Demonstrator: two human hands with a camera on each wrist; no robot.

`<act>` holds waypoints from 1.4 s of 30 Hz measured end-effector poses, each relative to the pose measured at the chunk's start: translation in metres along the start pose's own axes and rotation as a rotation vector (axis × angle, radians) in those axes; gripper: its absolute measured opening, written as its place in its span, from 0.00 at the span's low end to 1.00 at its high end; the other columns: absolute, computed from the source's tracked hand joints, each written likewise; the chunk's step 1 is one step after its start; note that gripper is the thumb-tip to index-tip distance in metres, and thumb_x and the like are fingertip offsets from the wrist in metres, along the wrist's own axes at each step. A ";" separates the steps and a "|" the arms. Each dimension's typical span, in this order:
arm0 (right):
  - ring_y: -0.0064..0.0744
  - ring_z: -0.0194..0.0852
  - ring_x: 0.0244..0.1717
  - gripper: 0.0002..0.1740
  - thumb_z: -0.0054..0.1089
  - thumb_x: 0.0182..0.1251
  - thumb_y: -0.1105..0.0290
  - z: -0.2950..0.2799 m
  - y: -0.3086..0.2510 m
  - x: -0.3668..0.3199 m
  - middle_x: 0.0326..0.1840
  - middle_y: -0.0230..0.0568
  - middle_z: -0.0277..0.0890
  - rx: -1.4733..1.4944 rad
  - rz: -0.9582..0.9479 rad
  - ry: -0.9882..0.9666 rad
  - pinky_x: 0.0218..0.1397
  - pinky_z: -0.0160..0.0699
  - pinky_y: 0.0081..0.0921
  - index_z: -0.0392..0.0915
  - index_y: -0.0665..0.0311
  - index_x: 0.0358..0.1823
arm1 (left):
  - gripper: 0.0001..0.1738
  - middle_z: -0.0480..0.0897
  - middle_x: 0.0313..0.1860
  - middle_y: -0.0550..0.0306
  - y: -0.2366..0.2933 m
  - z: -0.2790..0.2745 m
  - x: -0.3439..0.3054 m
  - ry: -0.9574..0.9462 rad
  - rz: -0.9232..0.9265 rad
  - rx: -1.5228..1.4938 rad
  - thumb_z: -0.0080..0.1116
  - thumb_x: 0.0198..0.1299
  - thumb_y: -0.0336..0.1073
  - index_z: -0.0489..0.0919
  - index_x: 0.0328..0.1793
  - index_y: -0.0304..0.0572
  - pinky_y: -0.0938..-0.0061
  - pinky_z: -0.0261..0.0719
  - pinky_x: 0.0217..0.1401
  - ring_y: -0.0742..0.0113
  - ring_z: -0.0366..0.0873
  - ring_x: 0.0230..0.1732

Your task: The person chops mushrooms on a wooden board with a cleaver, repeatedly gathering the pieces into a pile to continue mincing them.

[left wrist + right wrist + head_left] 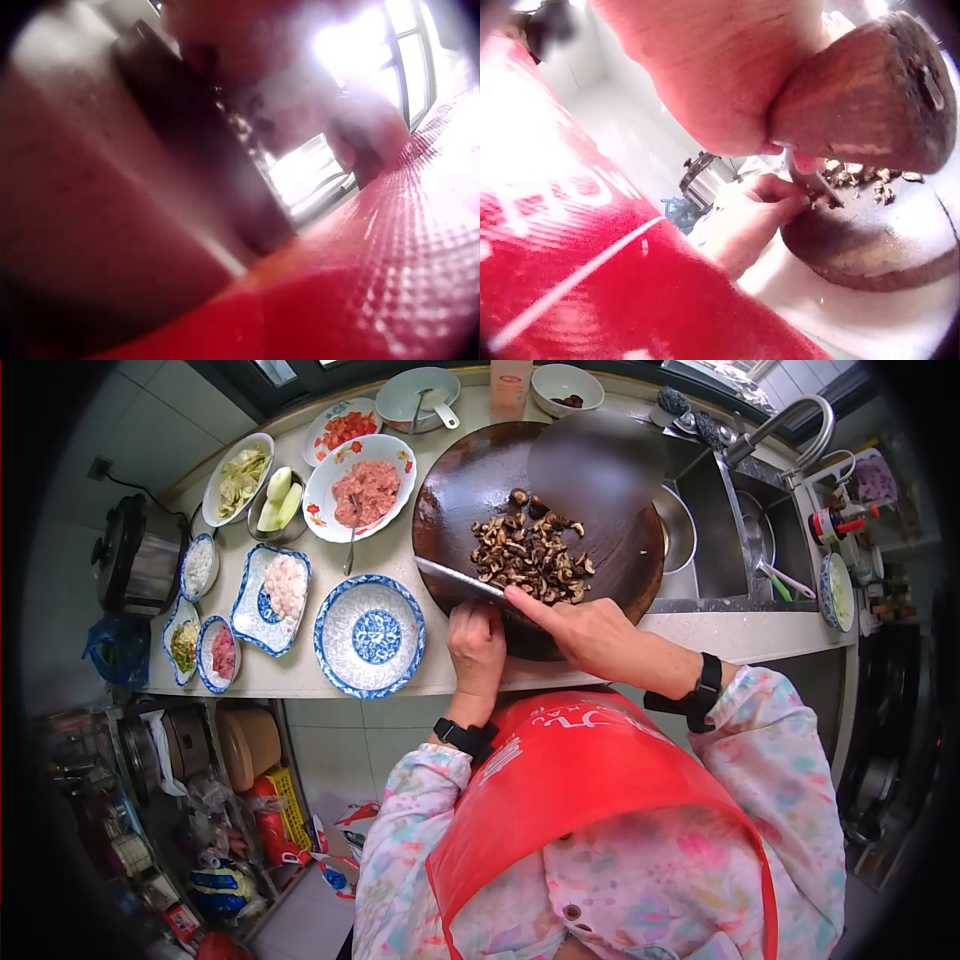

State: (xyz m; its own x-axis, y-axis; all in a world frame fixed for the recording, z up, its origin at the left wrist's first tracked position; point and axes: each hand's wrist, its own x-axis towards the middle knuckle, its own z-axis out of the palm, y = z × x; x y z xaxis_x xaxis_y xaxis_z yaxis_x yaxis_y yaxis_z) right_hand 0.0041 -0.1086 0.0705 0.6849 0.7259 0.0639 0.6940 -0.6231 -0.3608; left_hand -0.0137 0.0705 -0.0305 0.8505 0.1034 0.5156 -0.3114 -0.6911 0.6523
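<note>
My right hand (605,640) grips a cleaver by its thick wooden handle (855,97), the index finger stretched along the blade's spine. Its blade (460,577) lies over the near left part of a round, dark wooden chopping board (630,575). My left hand (476,645) is curled at the board's near edge, right beside the blade. At its fingertips in the right wrist view is a small brown mushroom piece (823,202), partly hidden. A heap of chopped mushrooms (530,560) lies on the board beyond the blade. The left wrist view is mostly blurred.
Left of the board stand a blue-patterned bowl (328,650), a bowl of minced meat (318,525) with a spoon and several dishes of chopped food. The sink (720,550) and tap (745,450) are at the right. A blurred patch covers the board's far right.
</note>
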 end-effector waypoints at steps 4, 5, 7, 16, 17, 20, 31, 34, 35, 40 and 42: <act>0.40 0.78 0.22 0.47 0.57 0.51 0.76 -0.012 -0.002 0.005 0.23 0.40 0.75 -0.025 0.006 -0.081 0.21 0.72 0.36 0.49 0.58 0.76 | 0.03 0.76 0.29 0.48 -0.001 0.001 0.000 0.005 0.009 -0.003 0.58 0.51 0.23 0.77 0.31 0.38 0.59 0.73 0.36 0.47 0.75 0.33; 0.40 0.78 0.22 0.47 0.57 0.51 0.76 -0.008 0.000 0.010 0.24 0.40 0.76 -0.039 -0.009 -0.078 0.21 0.72 0.36 0.49 0.58 0.76 | 0.04 0.76 0.29 0.48 -0.002 0.001 0.000 0.000 0.003 0.001 0.58 0.50 0.23 0.77 0.32 0.38 0.59 0.73 0.36 0.47 0.75 0.33; 0.39 0.78 0.22 0.47 0.56 0.52 0.75 0.006 -0.002 0.018 0.25 0.40 0.76 -0.042 -0.023 -0.031 0.21 0.73 0.35 0.49 0.58 0.76 | 0.04 0.76 0.29 0.48 -0.001 0.000 0.000 -0.012 -0.014 0.009 0.58 0.50 0.23 0.77 0.32 0.37 0.59 0.73 0.36 0.48 0.75 0.33; 0.48 0.79 0.27 0.38 0.51 0.60 0.78 0.017 0.007 -0.024 0.31 0.46 0.78 0.204 0.163 0.270 0.28 0.76 0.41 0.54 0.58 0.74 | 0.02 0.77 0.31 0.46 0.014 0.008 0.024 -0.102 -0.090 -0.071 0.57 0.50 0.23 0.77 0.31 0.35 0.59 0.73 0.38 0.46 0.76 0.34; 0.49 0.78 0.26 0.38 0.51 0.60 0.77 0.015 0.012 -0.029 0.30 0.46 0.78 0.165 0.212 0.385 0.27 0.75 0.42 0.54 0.57 0.74 | 0.02 0.77 0.31 0.47 0.020 0.008 0.031 -0.124 -0.098 -0.089 0.58 0.50 0.23 0.78 0.31 0.35 0.61 0.74 0.38 0.48 0.77 0.34; 0.53 0.77 0.26 0.39 0.52 0.60 0.77 0.003 0.027 -0.043 0.30 0.49 0.78 0.144 0.307 0.572 0.28 0.76 0.45 0.53 0.55 0.75 | 0.01 0.77 0.30 0.48 0.031 0.015 0.062 -0.102 -0.121 -0.107 0.58 0.51 0.24 0.78 0.30 0.36 0.62 0.74 0.38 0.50 0.77 0.33; 0.54 0.77 0.25 0.43 0.52 0.60 0.76 0.006 0.056 -0.058 0.26 0.50 0.77 0.032 0.716 0.429 0.28 0.74 0.48 0.47 0.53 0.77 | 0.09 0.81 0.36 0.44 -0.016 0.079 0.171 -0.531 0.193 0.271 0.57 0.48 0.28 0.83 0.36 0.40 0.56 0.78 0.45 0.44 0.80 0.40; 0.52 0.78 0.24 0.45 0.53 0.57 0.76 0.007 0.057 -0.060 0.25 0.48 0.77 0.006 0.701 0.418 0.27 0.76 0.47 0.46 0.56 0.77 | 0.08 0.82 0.38 0.43 -0.008 0.078 0.178 -0.555 0.033 0.289 0.57 0.49 0.30 0.84 0.35 0.40 0.58 0.78 0.46 0.45 0.81 0.41; 0.52 0.78 0.23 0.45 0.52 0.57 0.77 0.006 0.057 -0.060 0.25 0.48 0.77 0.019 0.696 0.423 0.27 0.76 0.46 0.45 0.56 0.77 | 0.09 0.83 0.38 0.44 -0.004 0.076 0.177 -0.532 -0.077 0.220 0.58 0.50 0.32 0.83 0.37 0.40 0.60 0.78 0.48 0.47 0.81 0.41; 0.53 0.77 0.24 0.43 0.51 0.59 0.77 0.007 0.058 -0.060 0.26 0.49 0.77 0.037 0.689 0.425 0.27 0.75 0.46 0.46 0.55 0.77 | 0.14 0.82 0.41 0.45 0.009 0.083 0.167 -0.563 0.007 0.065 0.58 0.50 0.32 0.82 0.44 0.42 0.61 0.77 0.52 0.47 0.79 0.46; 0.54 0.76 0.24 0.41 0.50 0.61 0.77 0.006 0.059 -0.059 0.27 0.50 0.77 0.054 0.695 0.429 0.27 0.73 0.47 0.47 0.54 0.77 | 0.18 0.79 0.43 0.46 0.017 0.080 0.166 -0.703 0.132 0.151 0.59 0.48 0.30 0.80 0.49 0.45 0.60 0.76 0.54 0.46 0.77 0.50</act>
State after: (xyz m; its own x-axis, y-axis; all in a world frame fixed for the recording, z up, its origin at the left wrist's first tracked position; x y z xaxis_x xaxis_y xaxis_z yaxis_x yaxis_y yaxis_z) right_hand 0.0028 -0.1865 0.0397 0.9878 -0.0021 0.1555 0.0758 -0.8668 -0.4928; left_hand 0.1559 0.0191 0.0213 0.8969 -0.4362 0.0725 -0.4112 -0.7626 0.4994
